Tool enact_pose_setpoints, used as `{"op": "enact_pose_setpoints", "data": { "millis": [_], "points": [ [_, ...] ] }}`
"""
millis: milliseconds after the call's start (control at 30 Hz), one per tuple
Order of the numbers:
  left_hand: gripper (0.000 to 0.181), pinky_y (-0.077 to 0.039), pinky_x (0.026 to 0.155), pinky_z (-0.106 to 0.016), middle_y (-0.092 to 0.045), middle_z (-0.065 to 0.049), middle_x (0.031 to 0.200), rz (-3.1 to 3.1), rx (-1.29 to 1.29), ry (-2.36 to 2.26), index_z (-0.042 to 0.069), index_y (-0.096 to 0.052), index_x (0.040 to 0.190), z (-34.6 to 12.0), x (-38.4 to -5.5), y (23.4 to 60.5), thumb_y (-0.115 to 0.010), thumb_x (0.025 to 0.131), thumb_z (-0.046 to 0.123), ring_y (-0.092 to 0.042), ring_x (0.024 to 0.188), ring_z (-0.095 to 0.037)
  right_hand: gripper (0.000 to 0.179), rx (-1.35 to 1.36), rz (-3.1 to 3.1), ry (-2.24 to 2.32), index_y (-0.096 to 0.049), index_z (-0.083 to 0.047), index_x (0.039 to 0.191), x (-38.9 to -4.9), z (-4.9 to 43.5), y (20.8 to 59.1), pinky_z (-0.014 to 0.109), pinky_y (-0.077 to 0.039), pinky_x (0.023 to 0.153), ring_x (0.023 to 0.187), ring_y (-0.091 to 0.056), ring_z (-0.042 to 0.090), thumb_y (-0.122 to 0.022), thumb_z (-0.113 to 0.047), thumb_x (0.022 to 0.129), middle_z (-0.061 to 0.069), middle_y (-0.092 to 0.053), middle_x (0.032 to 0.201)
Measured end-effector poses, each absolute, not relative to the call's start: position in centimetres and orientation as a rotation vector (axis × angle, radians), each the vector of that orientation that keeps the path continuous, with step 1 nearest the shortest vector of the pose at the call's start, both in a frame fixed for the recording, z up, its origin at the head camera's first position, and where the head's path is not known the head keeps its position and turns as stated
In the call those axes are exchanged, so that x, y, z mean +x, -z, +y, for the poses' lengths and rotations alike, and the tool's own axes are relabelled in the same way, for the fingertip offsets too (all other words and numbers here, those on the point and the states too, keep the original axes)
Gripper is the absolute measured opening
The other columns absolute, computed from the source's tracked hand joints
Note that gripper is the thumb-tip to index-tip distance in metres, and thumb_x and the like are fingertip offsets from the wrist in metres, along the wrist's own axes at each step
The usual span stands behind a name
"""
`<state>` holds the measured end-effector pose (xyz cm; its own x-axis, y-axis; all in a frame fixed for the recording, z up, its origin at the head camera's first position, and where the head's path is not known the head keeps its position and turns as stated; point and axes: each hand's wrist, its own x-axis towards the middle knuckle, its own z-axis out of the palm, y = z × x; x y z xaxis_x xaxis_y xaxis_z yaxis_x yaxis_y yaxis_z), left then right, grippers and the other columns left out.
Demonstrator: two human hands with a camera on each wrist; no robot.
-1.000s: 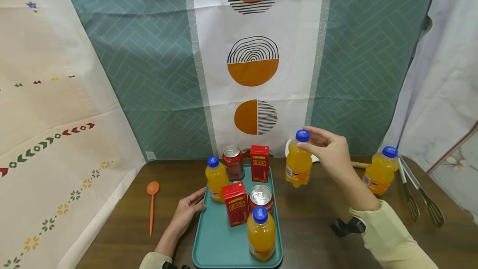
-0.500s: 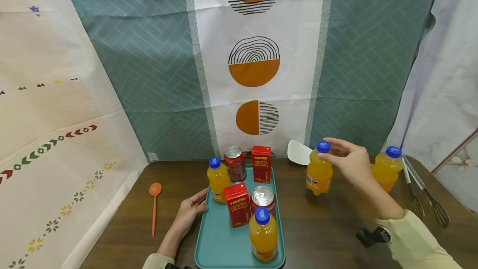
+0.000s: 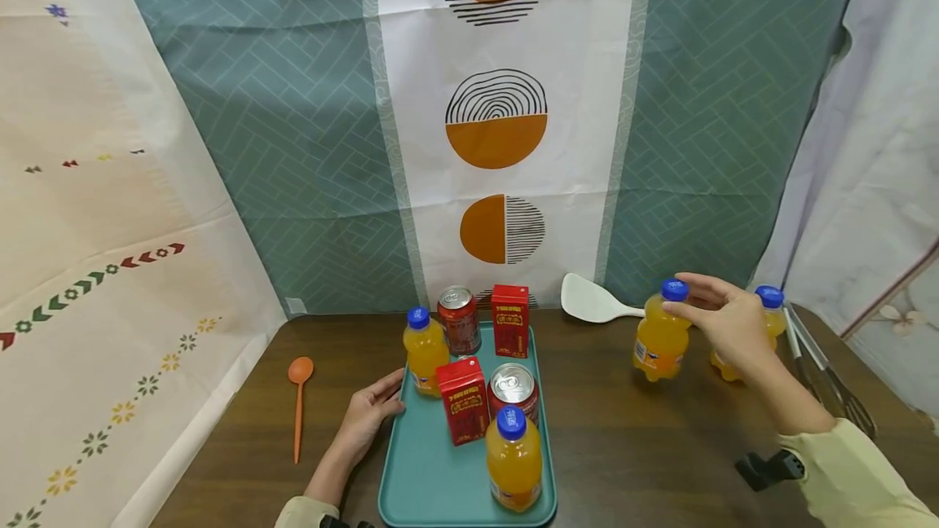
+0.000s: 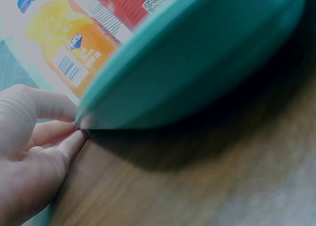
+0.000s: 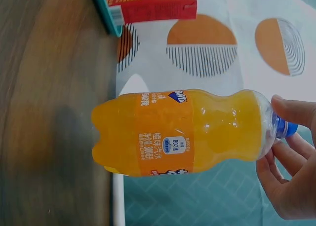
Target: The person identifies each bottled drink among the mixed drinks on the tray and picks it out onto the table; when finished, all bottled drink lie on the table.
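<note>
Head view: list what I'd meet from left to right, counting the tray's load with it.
Orange spoon, left hand, loaded teal tray, white spatula, Fanta bottle in the right hand, orange-drink bottle partly behind that hand, long-handled utensils.

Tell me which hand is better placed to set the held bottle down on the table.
Probably the right hand: it holds the bottle near its cap over the table, while the left hand pinches the tray by its rim.
</note>
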<state>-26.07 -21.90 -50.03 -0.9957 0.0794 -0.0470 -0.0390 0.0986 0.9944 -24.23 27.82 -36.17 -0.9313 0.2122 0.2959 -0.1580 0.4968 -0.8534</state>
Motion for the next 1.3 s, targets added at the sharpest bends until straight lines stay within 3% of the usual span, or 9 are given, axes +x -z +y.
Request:
{"op": "enact_pose_setpoints", "data": {
  "millis": [433,700,967,1300],
  "points": [
    [0.057,-0.052,0.099,-0.025,-0.048,-0.023,0.146,2.262,0.071,-2.046,-0.005,-0.048,0.140,-21.9,-26.3,50.0,-0.060,0.084,-0.008,-0.047,0.136,-0.038,0.052,-0.141,-2.362,-1.348,-0.064,-0.001,0.124,-24.4,30.4,37.4,0.000,-0.046,0.064,0.073,-0.054,-0.027,-0.076,-0.032,0.083,-0.049,-0.052,0.078],
    [0.058,-0.052,0.099,-0.026,-0.048,-0.024,0.146,2.259,0.065,-2.057,-0.006,-0.049,0.140,-22.0,-26.2,50.2,-0.059,0.083,-0.010,-0.047,0.135,-0.038,0.056,-0.185,-2.381,-1.333,-0.062,0.002,0.125,-24.4,31.0,38.0,-0.003,-0.043,0.064,0.072,-0.051,-0.028,-0.075,-0.034,0.084,-0.049,-0.048,0.077],
    [0.057,-0.053,0.097,-0.023,-0.047,-0.024,0.146,2.261,0.085,-2.037,-0.005,-0.048,0.141,-22.0,-26.1,50.1,-0.060,0.085,-0.008,-0.047,0.135,-0.038,0.054,-0.231,-2.390,-1.337,-0.063,-0.005,0.127,-24.3,31.5,38.5,-0.002,-0.044,0.063,0.072,-0.051,-0.029,-0.073,-0.038,0.085,-0.050,-0.049,0.078],
    [0.057,-0.052,0.098,-0.023,-0.046,-0.025,0.147,2.262,0.065,-2.029,-0.006,-0.046,0.142,-22.1,-26.0,49.6,-0.059,0.086,-0.007,-0.046,0.136,-0.038,0.059,-0.230,-2.365,-1.311,-0.059,0.000,0.131,-24.5,31.1,38.7,-0.003,-0.043,0.064,0.072,-0.049,-0.030,-0.073,-0.036,0.086,-0.049,-0.046,0.081]
  ]
}}
